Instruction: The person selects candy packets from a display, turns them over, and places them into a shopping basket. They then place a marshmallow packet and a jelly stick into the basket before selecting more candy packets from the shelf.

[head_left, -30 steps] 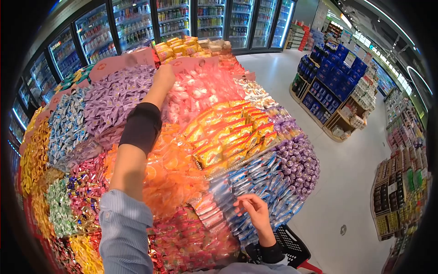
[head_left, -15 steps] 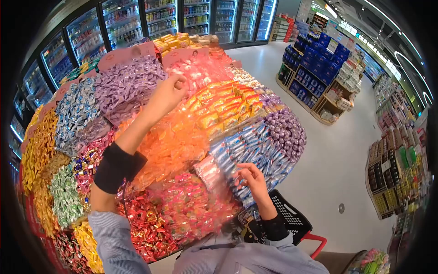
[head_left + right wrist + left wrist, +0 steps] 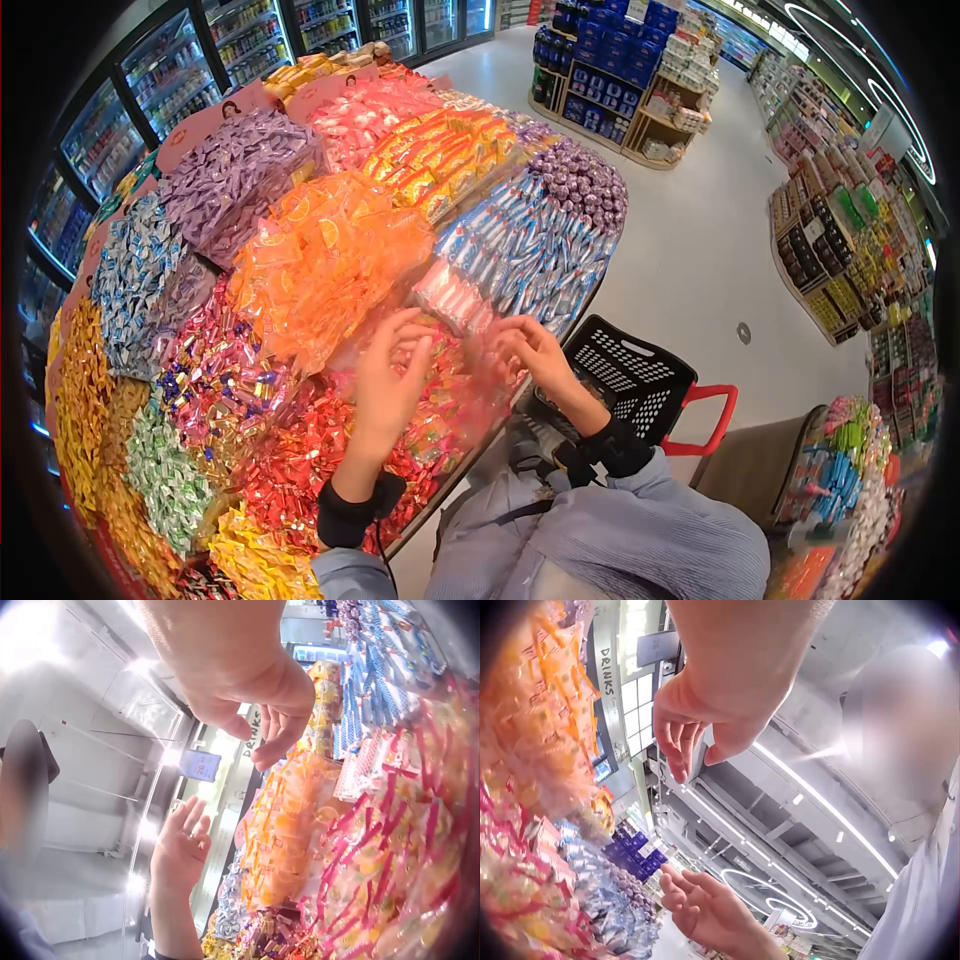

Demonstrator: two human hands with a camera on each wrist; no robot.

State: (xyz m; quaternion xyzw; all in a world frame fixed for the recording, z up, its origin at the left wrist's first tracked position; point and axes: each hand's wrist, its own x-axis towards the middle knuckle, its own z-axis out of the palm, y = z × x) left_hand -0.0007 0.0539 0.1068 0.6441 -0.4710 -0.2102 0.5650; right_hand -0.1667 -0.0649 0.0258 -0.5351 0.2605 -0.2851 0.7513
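Observation:
My left hand (image 3: 388,385) is raised over the red and pink wrapped candies at the near side of the display, fingers loosely bent. Facing it, my right hand (image 3: 540,360) hovers by the pink-and-white wrapped sweets (image 3: 452,297), its fingers also bent. A gap separates the two hands. The left wrist view shows the left hand (image 3: 712,705) with thumb and fingers apart and nothing visible between them. From the right wrist, the right hand (image 3: 244,690) likewise shows no object in its fingers. Orange-wrapped candies (image 3: 320,255) are heaped just beyond the hands.
A black shopping basket (image 3: 630,380) with a red handle (image 3: 730,405) stands at my right. Blue-and-white wrapped sticks (image 3: 535,245), purple-wrapped sweets (image 3: 240,175) and yellow packets (image 3: 435,160) fill neighbouring bins. Drink fridges (image 3: 170,75) line the back; stocked shelves (image 3: 820,250) stand across the aisle.
My left hand has come back from the far pink candies to the near side, close to the right hand. The head view has turned to the right and down, bringing more of the basket into sight.

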